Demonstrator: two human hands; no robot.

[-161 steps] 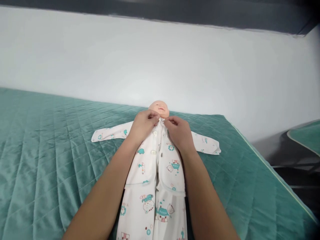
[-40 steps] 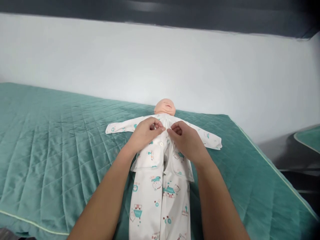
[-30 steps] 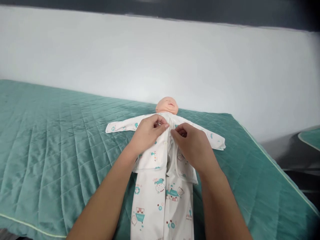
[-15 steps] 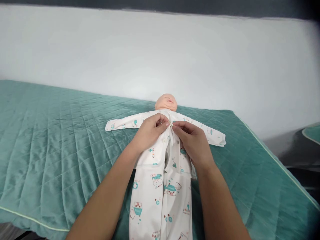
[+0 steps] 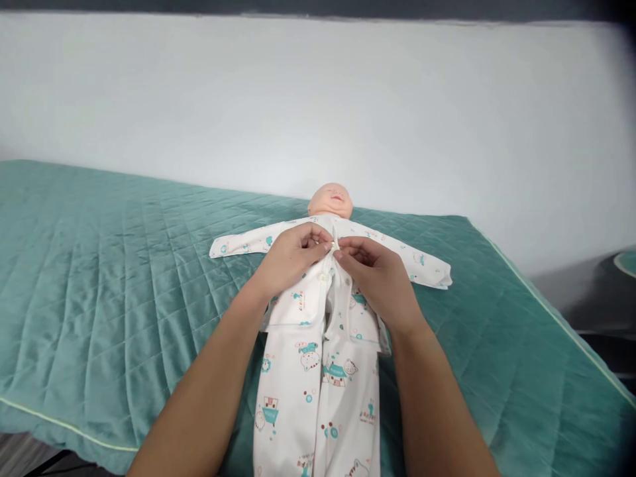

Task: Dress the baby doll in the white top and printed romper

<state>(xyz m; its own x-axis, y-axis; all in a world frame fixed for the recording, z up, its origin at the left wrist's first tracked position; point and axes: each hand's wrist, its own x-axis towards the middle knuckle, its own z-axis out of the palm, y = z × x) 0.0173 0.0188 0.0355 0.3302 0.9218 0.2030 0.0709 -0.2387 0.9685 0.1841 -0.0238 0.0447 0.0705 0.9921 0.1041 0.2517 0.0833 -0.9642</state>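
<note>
A baby doll point(image 5: 330, 200) lies on its back, arms spread, in a white printed baby shirt point(image 5: 297, 306) and matching trousers point(image 5: 291, 397). My left hand point(image 5: 297, 255) pinches one front edge of the shirt at the chest, with a small pale button at its fingertips. Close against it, my right hand point(image 5: 372, 268) pinches the facing front edge. Below the hands the shirt front hangs apart, and another pale button point(image 5: 322, 278) shows on the left edge. Fingertips partly hide the spot where the two edges meet.
A green quilted cover point(image 5: 124, 285) with a pale piped edge lies under the doll. Behind it rises a white wall point(image 5: 318, 99). Dark objects stand beyond the right edge, and part of a round green surface point(image 5: 627, 262) shows there.
Both hands have shifted slightly left along with the shirt edges they pinch. A button now shows at my left fingertips, and the fingertips of the two hands are a little farther apart.
</note>
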